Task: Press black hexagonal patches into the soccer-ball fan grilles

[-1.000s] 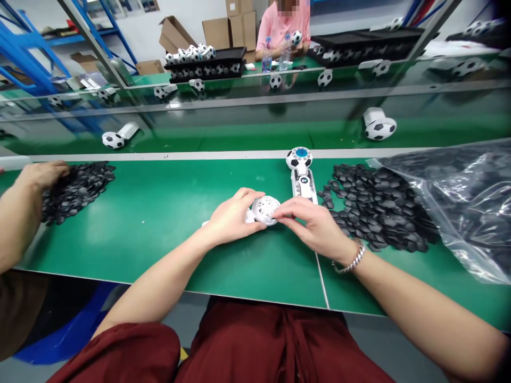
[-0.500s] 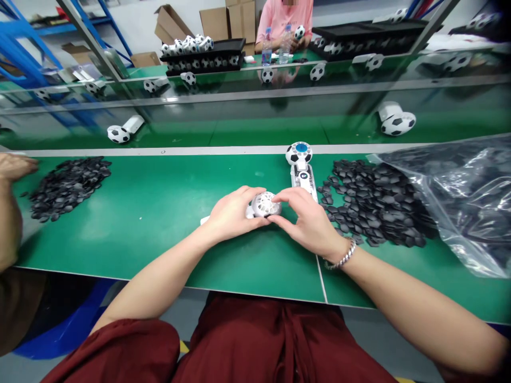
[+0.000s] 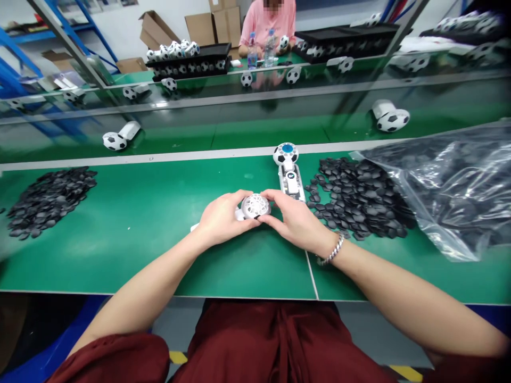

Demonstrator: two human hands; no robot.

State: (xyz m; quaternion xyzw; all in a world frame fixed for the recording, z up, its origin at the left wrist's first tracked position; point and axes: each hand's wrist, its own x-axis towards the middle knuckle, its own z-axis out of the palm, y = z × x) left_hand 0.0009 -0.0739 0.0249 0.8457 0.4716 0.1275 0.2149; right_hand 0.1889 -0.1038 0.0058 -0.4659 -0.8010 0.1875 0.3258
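Between my hands is a small white handheld fan [image 3: 256, 206] with a round, football-styled head, its grille facing up. My left hand [image 3: 221, 219] is closed round the head's left side, and the white handle passes beneath that hand, mostly hidden. Thumb and fingers of my right hand [image 3: 297, 219] grip the right rim. Just beyond my right hand lies a second football-styled fan [image 3: 286, 155] with a blue disc on its head and its handle's inside exposed. A heap of small black plastic pieces [image 3: 359, 197] spreads to the right of it.
Another heap of black pieces [image 3: 51, 199] lies at left. A clear plastic bag [image 3: 447, 186] of black pieces covers the right side. Behind the green table [image 3: 151, 213], a belt carries football fans [image 3: 393, 120]. Across it, a person in pink [image 3: 267, 24] sits near black trays [image 3: 191, 66].
My right fingers have shifted from the top of the grille to its right rim. The view has moved slightly, and another person's arm at the far left is out of sight.
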